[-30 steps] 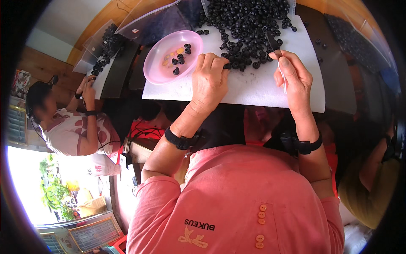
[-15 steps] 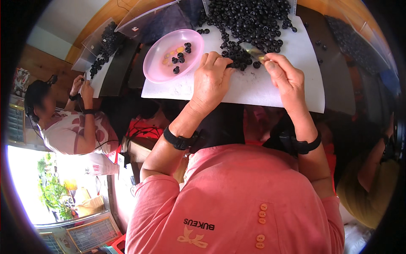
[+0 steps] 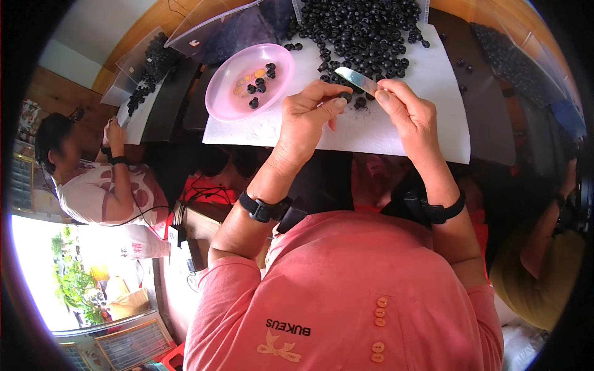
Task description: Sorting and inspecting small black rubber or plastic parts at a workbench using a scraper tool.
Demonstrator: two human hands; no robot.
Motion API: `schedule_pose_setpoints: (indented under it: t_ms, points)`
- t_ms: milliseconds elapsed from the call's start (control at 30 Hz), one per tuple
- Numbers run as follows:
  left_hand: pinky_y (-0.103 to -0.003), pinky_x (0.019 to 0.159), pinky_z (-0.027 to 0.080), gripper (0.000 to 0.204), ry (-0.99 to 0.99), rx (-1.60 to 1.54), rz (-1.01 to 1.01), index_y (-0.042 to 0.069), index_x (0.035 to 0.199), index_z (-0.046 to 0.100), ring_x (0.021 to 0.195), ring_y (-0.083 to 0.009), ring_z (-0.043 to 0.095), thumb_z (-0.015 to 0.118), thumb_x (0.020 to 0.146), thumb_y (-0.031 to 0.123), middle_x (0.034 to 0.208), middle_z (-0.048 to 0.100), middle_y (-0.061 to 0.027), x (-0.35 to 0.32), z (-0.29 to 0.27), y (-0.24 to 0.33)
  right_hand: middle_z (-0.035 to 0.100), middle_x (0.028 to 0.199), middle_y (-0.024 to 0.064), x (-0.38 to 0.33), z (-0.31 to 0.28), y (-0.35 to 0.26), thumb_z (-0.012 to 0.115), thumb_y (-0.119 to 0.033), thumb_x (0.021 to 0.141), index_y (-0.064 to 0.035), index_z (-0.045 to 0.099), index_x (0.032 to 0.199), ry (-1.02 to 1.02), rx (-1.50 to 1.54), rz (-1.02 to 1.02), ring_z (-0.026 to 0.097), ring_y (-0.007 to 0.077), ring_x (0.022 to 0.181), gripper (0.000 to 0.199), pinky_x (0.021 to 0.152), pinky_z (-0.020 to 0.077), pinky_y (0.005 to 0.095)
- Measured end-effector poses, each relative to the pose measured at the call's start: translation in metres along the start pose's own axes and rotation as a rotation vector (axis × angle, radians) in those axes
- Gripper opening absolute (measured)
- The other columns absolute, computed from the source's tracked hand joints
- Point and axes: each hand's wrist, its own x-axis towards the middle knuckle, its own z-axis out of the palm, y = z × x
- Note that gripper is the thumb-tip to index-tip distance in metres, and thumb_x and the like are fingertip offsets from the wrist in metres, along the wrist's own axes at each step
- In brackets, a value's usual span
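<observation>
Between thumb and forefinger, my left hand (image 3: 302,119) pinches a small round black part (image 3: 346,97) above the white sheet (image 3: 371,133). My right hand (image 3: 411,116) is closed on a small knife (image 3: 357,79); its blade points up and left, over the near edge of the heap and apart from the pinched part. The heap of black round parts (image 3: 365,37), many with a hole, spreads over the far half of the sheet. A few loose ones (image 3: 360,102) lie between my hands. To the left, a pink bowl (image 3: 215,93) holds several black parts.
A clear plastic bin (image 3: 210,37) stands behind the bowl. At the right, a tilted clear bin (image 3: 526,68) holds more black parts. A co-worker (image 3: 117,191) sits at the left beside another pile (image 3: 141,93). Another person's arm (image 3: 544,229) shows at the far right.
My left hand has drawn back from the heap and turned, bringing up a black part in its fingertips. The knife has lifted off the heap, its blade now showing broadside.
</observation>
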Motion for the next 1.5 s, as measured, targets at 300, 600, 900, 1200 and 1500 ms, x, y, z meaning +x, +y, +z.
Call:
schedule_pose_setpoints:
  t_ms: [300,600,900,1200,1500]
  points:
    - [-0.026,0.057,0.050,0.016,0.005,-0.385,-0.115,-0.007,0.106,0.063,0.072,-0.0151,0.062,0.062,0.092,0.001,0.087,0.068,-0.0133,0.003,0.005,-0.003,0.058,0.063,0.0067,0.003,0.004,-0.005,0.065,-0.025,0.093,-0.0064,0.067,0.097,-0.009,-0.140,-0.022,0.054,0.0162,0.052,0.019,0.052,0.0426,0.0292]
    - [-0.029,0.059,0.050,0.011,-0.031,-0.480,-0.133,-0.006,0.103,0.061,0.072,-0.0171,0.062,0.058,0.094,0.000,0.091,0.067,-0.0154,0.005,0.009,-0.003,0.059,0.062,0.0067,0.004,0.001,-0.002,0.065,-0.027,0.093,-0.0071,0.067,0.097,-0.014,-0.157,-0.015,0.055,0.0176,0.051,0.020,0.051,0.0424,0.0304]
    - [-0.030,0.057,0.049,0.008,-0.027,-0.624,-0.160,-0.005,0.100,0.060,0.073,-0.0195,0.062,0.056,0.096,0.000,0.091,0.066,-0.0156,0.006,0.010,-0.003,0.061,0.063,0.0070,0.005,0.001,-0.002,0.065,-0.029,0.093,-0.0071,0.068,0.098,-0.031,-0.165,-0.007,0.057,0.0195,0.052,0.022,0.052,0.0435,0.0316]
    - [-0.031,0.057,0.050,0.006,-0.029,-0.609,-0.175,-0.004,0.097,0.060,0.072,-0.0206,0.063,0.055,0.095,-0.002,0.090,0.066,-0.0165,0.006,0.010,-0.001,0.060,0.063,0.0072,0.005,0.000,-0.003,0.064,-0.029,0.093,-0.0075,0.068,0.097,-0.054,-0.172,0.002,0.057,0.0203,0.051,0.022,0.051,0.0431,0.0321]
    - [-0.028,0.057,0.050,0.029,-0.068,-0.598,-0.127,-0.007,0.122,0.059,0.075,-0.0164,0.060,0.053,0.094,-0.003,0.095,0.064,-0.0111,0.005,0.012,0.006,0.058,0.060,0.0078,0.005,0.001,0.001,0.065,-0.030,0.093,-0.0078,0.068,0.096,-0.057,-0.161,-0.051,0.055,0.0212,0.049,0.022,0.048,0.0416,0.0331]
